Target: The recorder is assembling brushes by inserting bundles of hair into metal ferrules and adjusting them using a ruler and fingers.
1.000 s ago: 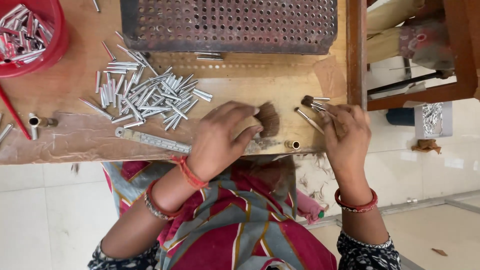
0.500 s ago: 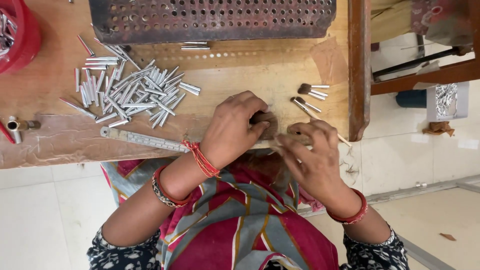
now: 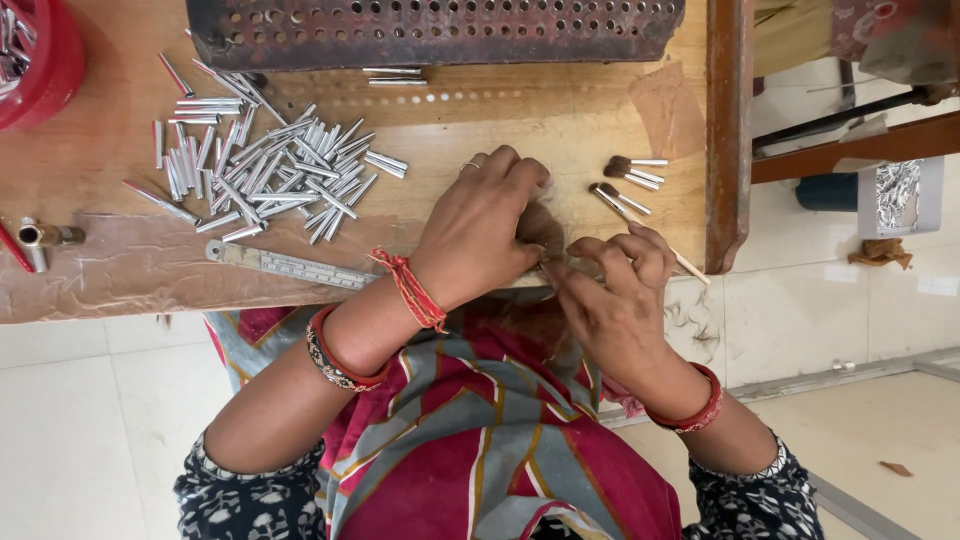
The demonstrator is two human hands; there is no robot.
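**Bristle tuft pinched between both hands at the bench edge**

The tuft, a small brown bunch of hair, sits at the near edge of the bench, just where the two hands meet. The left hand lies over it from the left, its fingers curled down and closed around the bunch, so most of the tuft is hidden. The right hand comes in from below and to the right, thumb and forefinger pinched together at the tuft's lower end; whether they grip hair or something finer cannot be told. Both hands touch the tuft, the left covering more of it. Its long axis seems to run from the bench edge away from the person, though the fingers hide too much to be sure.

Just beyond the right hand lie finished brushes, short metal sleeves with dark tips, and a thin stick slanting towards the bench corner. To the left a metal ruler lies along the edge, and past it a loose heap of metal tubes. A perforated metal tray stands at the far side and a red tub at the far left corner. A wooden post bounds the bench on the right; pale floor tiles lie below.
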